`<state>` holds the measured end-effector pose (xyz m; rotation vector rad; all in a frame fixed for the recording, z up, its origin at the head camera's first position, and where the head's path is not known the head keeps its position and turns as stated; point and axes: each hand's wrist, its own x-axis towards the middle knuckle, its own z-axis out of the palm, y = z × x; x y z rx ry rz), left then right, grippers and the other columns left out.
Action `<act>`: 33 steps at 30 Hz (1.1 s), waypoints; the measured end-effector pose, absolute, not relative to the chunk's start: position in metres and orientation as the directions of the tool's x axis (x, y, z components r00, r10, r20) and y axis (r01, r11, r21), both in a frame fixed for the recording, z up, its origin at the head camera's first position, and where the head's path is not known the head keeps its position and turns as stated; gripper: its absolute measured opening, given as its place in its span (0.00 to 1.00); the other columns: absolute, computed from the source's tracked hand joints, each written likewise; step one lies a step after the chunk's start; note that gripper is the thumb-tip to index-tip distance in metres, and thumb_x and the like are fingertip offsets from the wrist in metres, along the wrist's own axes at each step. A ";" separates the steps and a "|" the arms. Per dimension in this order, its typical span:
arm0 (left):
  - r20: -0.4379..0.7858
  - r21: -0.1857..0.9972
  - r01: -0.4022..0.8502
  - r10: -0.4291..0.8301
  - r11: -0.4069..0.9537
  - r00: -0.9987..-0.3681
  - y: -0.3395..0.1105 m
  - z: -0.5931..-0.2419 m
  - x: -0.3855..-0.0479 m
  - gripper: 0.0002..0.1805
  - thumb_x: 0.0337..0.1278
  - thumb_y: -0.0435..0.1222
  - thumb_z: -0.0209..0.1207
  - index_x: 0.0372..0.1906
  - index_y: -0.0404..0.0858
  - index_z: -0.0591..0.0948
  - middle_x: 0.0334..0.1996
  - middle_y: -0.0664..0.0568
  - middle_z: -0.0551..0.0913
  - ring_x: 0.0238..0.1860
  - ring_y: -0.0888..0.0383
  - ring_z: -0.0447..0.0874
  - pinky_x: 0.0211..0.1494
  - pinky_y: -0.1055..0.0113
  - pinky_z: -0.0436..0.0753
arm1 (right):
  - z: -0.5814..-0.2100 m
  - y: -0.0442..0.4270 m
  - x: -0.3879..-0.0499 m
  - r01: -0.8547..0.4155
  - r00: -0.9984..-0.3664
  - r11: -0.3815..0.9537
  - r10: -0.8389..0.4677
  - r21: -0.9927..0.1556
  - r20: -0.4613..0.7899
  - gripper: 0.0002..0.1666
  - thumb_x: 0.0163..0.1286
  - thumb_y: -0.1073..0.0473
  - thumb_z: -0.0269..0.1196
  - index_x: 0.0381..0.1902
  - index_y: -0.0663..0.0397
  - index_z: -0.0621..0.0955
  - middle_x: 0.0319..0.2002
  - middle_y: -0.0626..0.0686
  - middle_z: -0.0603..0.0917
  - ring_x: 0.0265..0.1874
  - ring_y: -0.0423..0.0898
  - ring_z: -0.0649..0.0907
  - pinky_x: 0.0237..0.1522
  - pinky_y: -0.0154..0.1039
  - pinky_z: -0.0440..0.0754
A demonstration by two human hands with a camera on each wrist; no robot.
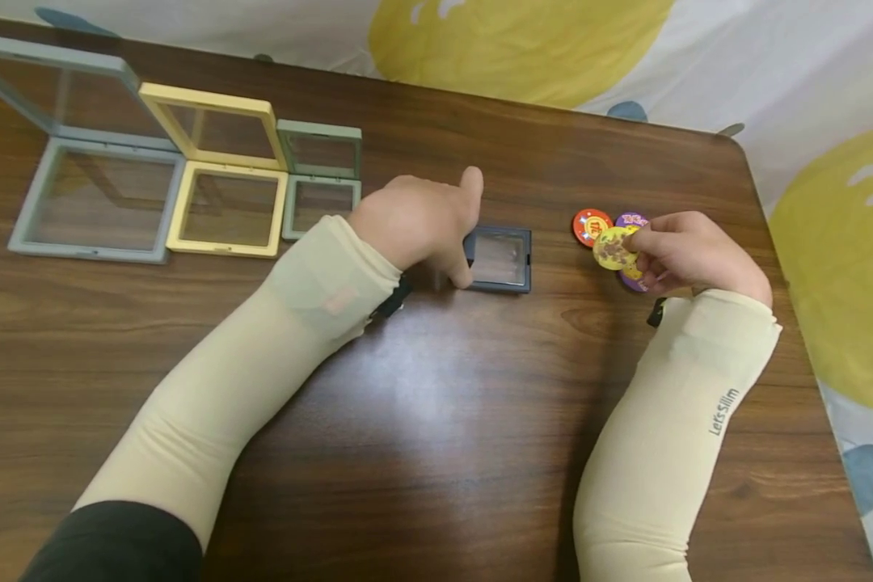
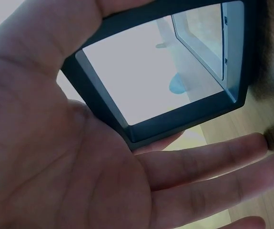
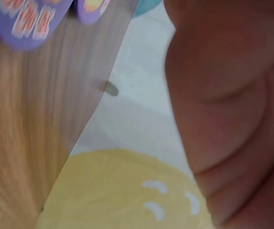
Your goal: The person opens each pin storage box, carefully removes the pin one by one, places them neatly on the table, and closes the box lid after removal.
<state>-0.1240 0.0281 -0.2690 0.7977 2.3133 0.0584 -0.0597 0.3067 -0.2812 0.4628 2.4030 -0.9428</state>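
Note:
My left hand (image 1: 422,218) holds a small dark hinged display frame (image 1: 528,260) by its left side. In the left wrist view, the thumb and a finger grip the dark frame (image 2: 189,115) while other fingers extend below it. Its clear window shows through. On the right, my right hand (image 1: 698,255) pinches a yellow round disc (image 1: 613,248) with a brownish picture. Just beyond that lie a red disc (image 1: 589,226) and purple discs (image 1: 631,220), partly covered. The right wrist view shows a purple disc (image 3: 27,21) at its top left; the held disc is out of that view.
At the left stand three more hinged frames with raised lids: a large grey-blue one (image 1: 90,252), a yellow one (image 1: 221,247) and a small green one (image 1: 320,179). They sit side by side on the brown wooden table (image 1: 422,453). A patterned cloth (image 1: 698,56) borders its back and right edges.

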 end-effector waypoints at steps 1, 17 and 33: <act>-0.591 0.248 0.531 0.560 0.811 -0.580 0.028 -0.269 -0.124 0.50 0.52 0.52 0.60 0.68 0.38 0.42 0.36 0.54 0.82 0.37 0.56 0.75 0.50 0.61 0.74 | -0.282 0.308 -0.059 0.487 -0.806 0.697 0.127 -0.527 -0.578 0.13 0.70 0.55 0.50 0.34 0.58 0.76 0.19 0.43 0.76 0.21 0.38 0.78 0.29 0.35 0.81; -0.605 0.242 0.514 0.542 0.823 -0.583 0.029 -0.269 -0.123 0.53 0.52 0.55 0.61 0.69 0.40 0.40 0.38 0.55 0.83 0.42 0.53 0.77 0.53 0.58 0.75 | -0.295 0.312 -0.061 0.549 -0.738 0.667 0.105 -0.503 -0.667 0.08 0.69 0.57 0.56 0.34 0.56 0.78 0.20 0.41 0.77 0.21 0.36 0.74 0.24 0.30 0.73; -0.593 0.236 0.535 0.556 0.811 -0.582 0.029 -0.269 -0.125 0.51 0.52 0.53 0.60 0.69 0.38 0.41 0.36 0.53 0.83 0.36 0.55 0.76 0.51 0.59 0.74 | -0.301 0.318 -0.063 0.590 -0.724 0.674 0.196 -0.445 -0.662 0.09 0.66 0.53 0.60 0.32 0.53 0.78 0.16 0.41 0.77 0.15 0.36 0.71 0.20 0.31 0.69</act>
